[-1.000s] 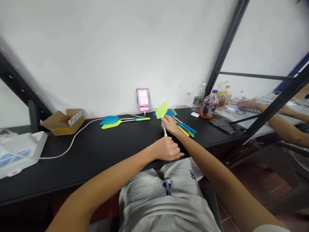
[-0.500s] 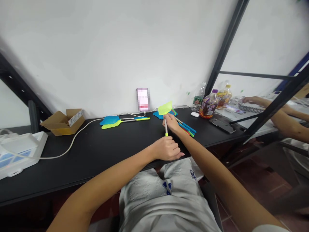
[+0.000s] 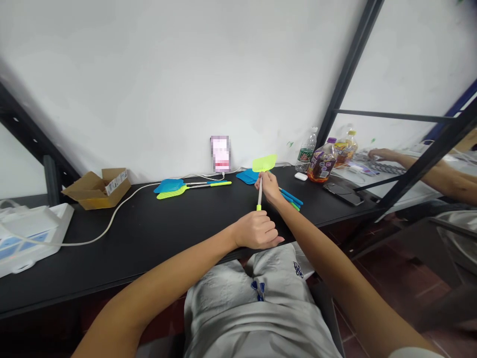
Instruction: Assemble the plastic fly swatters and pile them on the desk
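Both hands are on one swatter (image 3: pixel 265 163), yellow-green, raised above the desk (image 3: pixel 149 223) near its front edge. The left hand (image 3: pixel 257 230) is in a fist, fingers curled round the handle; only the handle's top end shows above it. Whether this hand touches the desk cannot be determined. The right hand (image 3: pixel 269 189) pinches the pale shaft just below the head. The swatter stands tilted, head uppermost and toward the wall (image 3: pixel 179 89).

Behind and beside the right hand lies a pile (image 3: pixel 248 176) of swatters, partly hidden by that hand and its forearm. Blue heads show to the left of the hand; blue and green handles (image 3: pixel 291 197) show to its right.

To the left, well apart, a blue swatter (image 3: pixel 168 185) and a green swatter (image 3: pixel 172 193) lie together, heads overlapping, handles pointing right. Between the two groups a phone (image 3: pixel 221 153) leans upright on the wall, its screen blurred.

Right of the pile are a white case (image 3: pixel 301 176), a clear bottle (image 3: pixel 305 155) and a purple-capped bottle (image 3: pixel 322 162). A box (image 3: pixel 99 193) stands at the left.
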A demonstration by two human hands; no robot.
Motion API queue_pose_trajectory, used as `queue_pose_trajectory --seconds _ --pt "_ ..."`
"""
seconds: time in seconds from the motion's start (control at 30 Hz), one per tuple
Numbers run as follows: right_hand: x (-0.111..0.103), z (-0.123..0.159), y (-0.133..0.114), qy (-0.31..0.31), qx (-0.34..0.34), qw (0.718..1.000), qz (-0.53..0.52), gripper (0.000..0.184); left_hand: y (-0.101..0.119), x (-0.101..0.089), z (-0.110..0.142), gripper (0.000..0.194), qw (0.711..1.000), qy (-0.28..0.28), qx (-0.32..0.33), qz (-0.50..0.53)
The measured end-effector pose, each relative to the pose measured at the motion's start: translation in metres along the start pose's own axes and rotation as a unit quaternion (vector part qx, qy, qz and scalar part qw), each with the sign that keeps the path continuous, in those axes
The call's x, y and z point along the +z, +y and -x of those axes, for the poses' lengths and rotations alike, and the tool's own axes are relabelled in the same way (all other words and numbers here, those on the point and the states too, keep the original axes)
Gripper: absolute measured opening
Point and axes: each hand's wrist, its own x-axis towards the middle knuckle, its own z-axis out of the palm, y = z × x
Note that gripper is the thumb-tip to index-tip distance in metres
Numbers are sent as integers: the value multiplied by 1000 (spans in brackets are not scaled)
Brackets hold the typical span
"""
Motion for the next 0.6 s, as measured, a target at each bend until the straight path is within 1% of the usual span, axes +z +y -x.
queue_pose_trajectory --seconds 0.1,0.23,0.33,0.43,0.6 --pt "0 0 -2 12 2 1000 4 21 0 0 0 44 1000 -3 1 -1" --pt "-2 -1 -5 19 5 1000 13 25 1 1 1 44 1000 -28 -3 -2" --pt "-2 -2 -5 31 2 999 12 25 1 2 1 44 999 -35 -4 -1" --pt "-3 -2 -6 46 1 999 -9 23 1 1 2 44 999 -34 -7 0" --pt "-2 -1 -10 64 7 998 -19 24 0 1 2 43 1000 -12 -11 0"
